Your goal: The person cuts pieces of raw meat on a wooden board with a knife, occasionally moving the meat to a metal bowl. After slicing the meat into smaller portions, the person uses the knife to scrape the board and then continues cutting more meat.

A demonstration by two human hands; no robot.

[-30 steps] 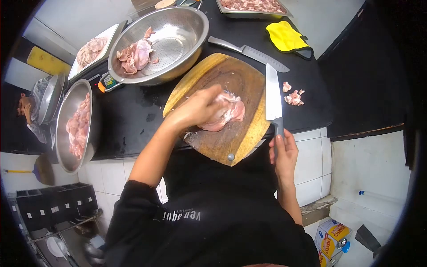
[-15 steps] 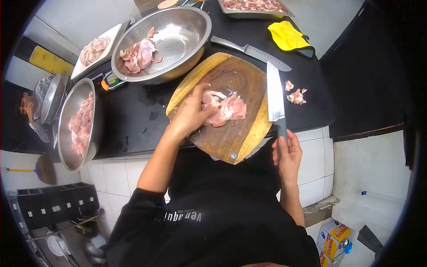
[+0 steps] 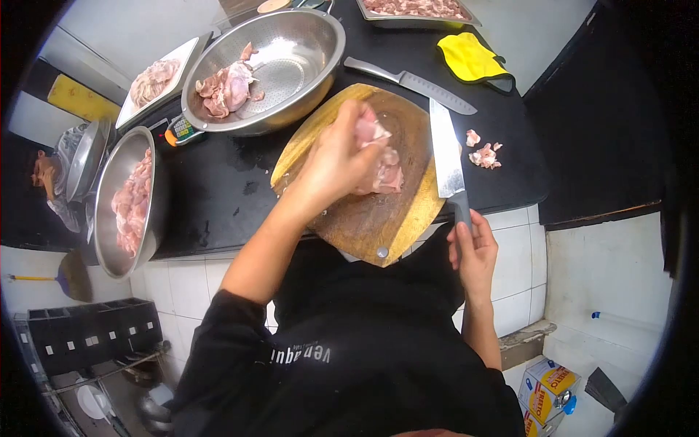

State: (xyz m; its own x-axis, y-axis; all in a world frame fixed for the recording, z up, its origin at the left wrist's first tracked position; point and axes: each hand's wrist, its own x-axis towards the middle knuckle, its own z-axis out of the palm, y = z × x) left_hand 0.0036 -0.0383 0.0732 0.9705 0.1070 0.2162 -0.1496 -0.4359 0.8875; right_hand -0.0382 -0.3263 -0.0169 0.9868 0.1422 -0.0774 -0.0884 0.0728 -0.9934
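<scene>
On the wooden cutting board (image 3: 408, 156) lies a piece of raw chicken (image 3: 388, 171), pink with pale skin or fat. My left hand (image 3: 338, 160) grips its far end and lifts that part off the wood; the fingertips are partly hidden. Beyond the board's right edge, my right hand (image 3: 475, 247) holds a kitchen knife (image 3: 447, 153) by its grey handle. The broad blade points away from me and overlaps the board's right side. Small meat scraps (image 3: 486, 155) sit on the black counter right of the blade.
A steel colander (image 3: 298, 65) with chicken stands behind the board, and a steel bowl (image 3: 109, 218) of cut meat at left. A second knife (image 3: 429, 89) lies at the back, near a yellow cloth (image 3: 473, 58). A meat tray (image 3: 422, 23) is farther off.
My left hand has moved away from me and to the right, closing on the chicken and raising its far part. My right hand and the knife have barely shifted.
</scene>
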